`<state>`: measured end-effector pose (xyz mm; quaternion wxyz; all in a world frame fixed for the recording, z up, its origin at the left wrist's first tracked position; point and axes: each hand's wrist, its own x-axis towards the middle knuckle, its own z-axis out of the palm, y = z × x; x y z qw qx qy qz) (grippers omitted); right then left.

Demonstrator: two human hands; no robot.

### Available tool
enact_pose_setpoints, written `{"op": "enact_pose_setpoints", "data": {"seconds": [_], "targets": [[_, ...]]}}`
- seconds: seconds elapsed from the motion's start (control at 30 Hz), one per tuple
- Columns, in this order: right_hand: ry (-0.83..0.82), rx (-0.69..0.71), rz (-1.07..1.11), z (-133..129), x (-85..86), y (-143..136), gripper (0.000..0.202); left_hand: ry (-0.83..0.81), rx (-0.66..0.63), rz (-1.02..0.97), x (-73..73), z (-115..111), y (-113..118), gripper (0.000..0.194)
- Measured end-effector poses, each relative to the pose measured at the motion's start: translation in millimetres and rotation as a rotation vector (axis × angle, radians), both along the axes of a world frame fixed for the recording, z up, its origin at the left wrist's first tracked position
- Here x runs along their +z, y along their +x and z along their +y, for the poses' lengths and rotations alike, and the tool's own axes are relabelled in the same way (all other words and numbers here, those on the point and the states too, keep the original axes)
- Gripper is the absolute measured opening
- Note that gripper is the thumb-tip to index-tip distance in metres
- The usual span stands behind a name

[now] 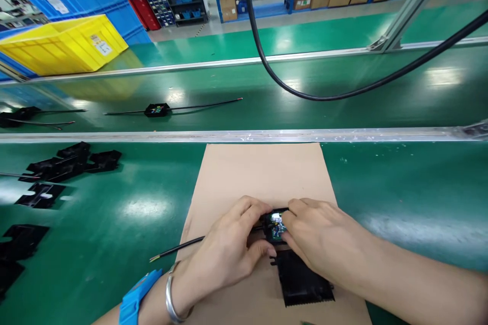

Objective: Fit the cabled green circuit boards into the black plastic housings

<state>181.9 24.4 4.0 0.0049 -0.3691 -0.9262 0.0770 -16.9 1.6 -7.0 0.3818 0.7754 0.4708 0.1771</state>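
On a cardboard sheet [263, 172] lies a small black plastic housing with a circuit board [275, 224] inside. My left hand [236, 244] closes around its left side, thumb near the lower edge and fingers at the upper edge. From the right, my right hand [324, 233] presses its curled fingers onto the board and the housing's right side. A black cable [179, 248] with stripped wire ends runs out leftward beneath my left hand. Just below the housing, partly under my right hand, is a flat black piece [303, 279] with a toothed lower edge.
Several black plastic parts [72, 162] lie on the green table at left. Beyond the metal rail [244, 135], another housing with cables [156, 109] rests on the green surface. A yellow bin [64, 48] stands far left, and a thick black cable [305, 95] hangs across the top.
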Motion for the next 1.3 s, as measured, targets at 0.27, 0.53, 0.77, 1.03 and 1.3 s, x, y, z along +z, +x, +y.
{"op": "enact_pose_setpoints", "data": {"seconds": [0.27, 0.53, 0.77, 1.03, 1.3], "targets": [[-0.106, -0.096, -0.009, 3, 6.0, -5, 0.011, 0.020, -0.029, 0.011, -1.4, 0, 0, 0.053], [-0.096, -0.043, -0.073, 4, 14.8, -5, 0.007, 0.023, -0.027, 0.086, 4.4, 0, 3, 0.057], [-0.007, -0.016, -0.024, 4, 14.9, -7, 0.005, 0.047, -0.034, 0.133, 5.1, 0, 4, 0.052], [-0.065, 0.016, 0.072, 6, 10.0, -2, 0.007, 0.109, -0.040, 0.160, 4.6, 1, 7, 0.045], [-0.085, 0.072, 0.098, 8, 3.6, 2, 0.008, 0.086, -0.084, 0.148, 8.4, 6, -6, 0.046]]}}
